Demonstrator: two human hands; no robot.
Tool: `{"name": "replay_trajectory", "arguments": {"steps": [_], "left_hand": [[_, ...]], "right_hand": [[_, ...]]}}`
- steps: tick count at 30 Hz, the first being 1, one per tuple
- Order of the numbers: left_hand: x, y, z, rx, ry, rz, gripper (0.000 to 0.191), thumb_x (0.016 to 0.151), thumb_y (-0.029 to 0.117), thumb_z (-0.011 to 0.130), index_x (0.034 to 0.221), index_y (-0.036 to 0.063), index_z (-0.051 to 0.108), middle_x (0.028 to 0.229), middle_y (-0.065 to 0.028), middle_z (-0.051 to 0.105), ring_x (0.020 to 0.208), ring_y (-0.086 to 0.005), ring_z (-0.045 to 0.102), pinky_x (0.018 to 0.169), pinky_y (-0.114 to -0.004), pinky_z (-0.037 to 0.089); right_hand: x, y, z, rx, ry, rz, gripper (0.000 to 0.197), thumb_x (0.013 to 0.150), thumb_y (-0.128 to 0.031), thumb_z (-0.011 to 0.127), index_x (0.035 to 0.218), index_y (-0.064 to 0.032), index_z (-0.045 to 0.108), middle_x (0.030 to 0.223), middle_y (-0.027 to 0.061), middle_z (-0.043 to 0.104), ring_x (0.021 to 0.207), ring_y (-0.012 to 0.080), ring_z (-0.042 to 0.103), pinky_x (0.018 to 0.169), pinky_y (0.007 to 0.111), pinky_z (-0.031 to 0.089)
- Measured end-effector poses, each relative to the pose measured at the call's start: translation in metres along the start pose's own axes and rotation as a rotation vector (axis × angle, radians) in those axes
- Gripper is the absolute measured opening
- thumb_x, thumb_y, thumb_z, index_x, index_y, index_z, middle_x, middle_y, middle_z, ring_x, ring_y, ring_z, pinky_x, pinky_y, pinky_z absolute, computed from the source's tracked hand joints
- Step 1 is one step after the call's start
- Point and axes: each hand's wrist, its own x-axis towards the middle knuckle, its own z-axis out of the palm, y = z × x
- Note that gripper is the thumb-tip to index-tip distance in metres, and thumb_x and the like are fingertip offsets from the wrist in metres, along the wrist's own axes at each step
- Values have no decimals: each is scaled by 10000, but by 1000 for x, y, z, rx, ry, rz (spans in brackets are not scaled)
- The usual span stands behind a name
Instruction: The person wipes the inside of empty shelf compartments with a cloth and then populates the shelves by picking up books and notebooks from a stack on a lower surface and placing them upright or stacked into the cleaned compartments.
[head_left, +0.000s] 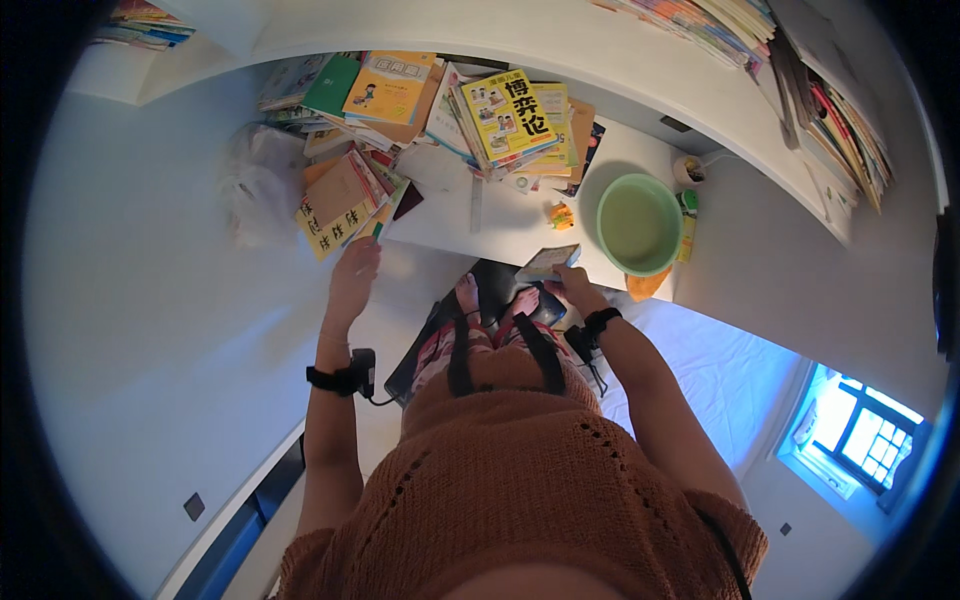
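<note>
My right hand (574, 286) grips a small, thin book (550, 262) by its near edge, above the front edge of the white desk (517, 214). My left hand (355, 271) is at the left, by the near side of a loose pile of books. A small green piece (377, 231) shows at its fingertips; whether the fingers hold it or only pass in front of it cannot be made out. In that pile, a brown-covered notebook (340, 194) rests over a yellow sheet with large black characters (324, 244).
A green basin (640, 225) stands on the desk's right, with an orange cloth (648, 285) at its near side. An orange toy (561, 217) sits left of it. Stacked books (508, 120) line the back beneath a white shelf (465, 34). A clear plastic bag (262, 184) bulges at the left wall.
</note>
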Motion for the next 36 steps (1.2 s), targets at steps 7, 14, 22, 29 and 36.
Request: {"name": "replay_trajectory", "arguments": {"steps": [7, 14, 22, 29, 36], "left_hand": [[-25, 16, -23, -277, 239, -161, 333, 870, 147, 488, 1190, 58, 464, 1041, -72, 588, 922, -153, 557, 742, -287, 467], [-1, 31, -8, -381, 139, -27, 332, 872, 176, 511, 1180, 59, 472, 1058, -79, 579, 952, -158, 557, 751, -283, 467], [46, 92, 39, -334, -46, 175, 313, 881, 173, 522, 1169, 61, 475, 1054, -72, 576, 942, -152, 560, 726, -268, 475], [58, 176, 71, -250, -202, 273, 308, 876, 96, 520, 1174, 66, 451, 1036, -79, 589, 953, -145, 560, 771, -272, 468], [79, 296, 90, 23, -189, 697, 423, 857, 118, 558, 1234, 39, 385, 1140, -120, 543, 977, -157, 532, 797, -292, 455]], "right_hand": [[53, -33, 11, 549, 245, 528, 294, 813, -158, 598, 931, 93, 502, 791, 154, 538, 633, 285, 587, 552, 355, 552], [46, -24, 37, -1280, -280, -383, 284, 557, -311, 643, 799, -164, 625, 773, 5, 614, 772, 179, 607, 661, 354, 490], [-22, -38, -45, 144, -55, -28, 309, 862, -196, 542, 1098, -5, 492, 951, 156, 607, 801, 254, 619, 701, 351, 528], [-96, -154, -80, 468, 184, 123, 273, 869, -125, 500, 1112, -2, 473, 992, 153, 599, 880, 245, 617, 752, 327, 517], [-139, -274, -116, 417, 209, -253, 262, 895, -111, 477, 1134, -6, 485, 1028, 158, 596, 884, 226, 612, 746, 316, 512]]}}
